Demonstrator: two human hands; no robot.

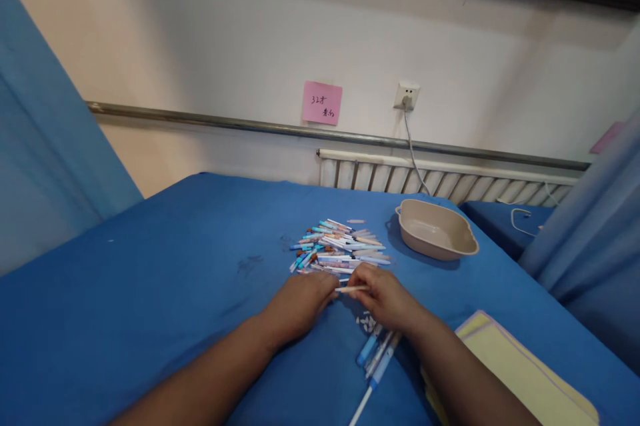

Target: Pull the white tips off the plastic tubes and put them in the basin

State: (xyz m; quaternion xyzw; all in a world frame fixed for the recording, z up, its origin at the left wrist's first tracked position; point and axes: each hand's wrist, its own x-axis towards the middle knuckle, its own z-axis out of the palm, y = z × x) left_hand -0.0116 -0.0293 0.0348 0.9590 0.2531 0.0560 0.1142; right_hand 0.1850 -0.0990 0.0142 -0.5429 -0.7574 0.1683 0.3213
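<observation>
Both of my hands meet in front of a pile of pens (345, 246) on a blue cloth. A slim, pale pen (356, 289) with a white end lies level between them. My right hand (387, 296) is closed, pinching it near its right part. My left hand (303, 303) is closed at the white end, its fingertips partly hidden behind the hand. Below my right hand lie small white pieces (367, 323). Several blue and white pens (383, 356) lie close by my right forearm, one with a long white stem pointing toward me.
A beige plastic basin (435, 229) stands at the back right of the blue-covered table (200, 266). Yellow sheets or a folder (520, 373) lie at the front right. Behind are a radiator (380, 173), a metal rail and a plugged-in cable (411, 139). Blue curtains hang on both sides.
</observation>
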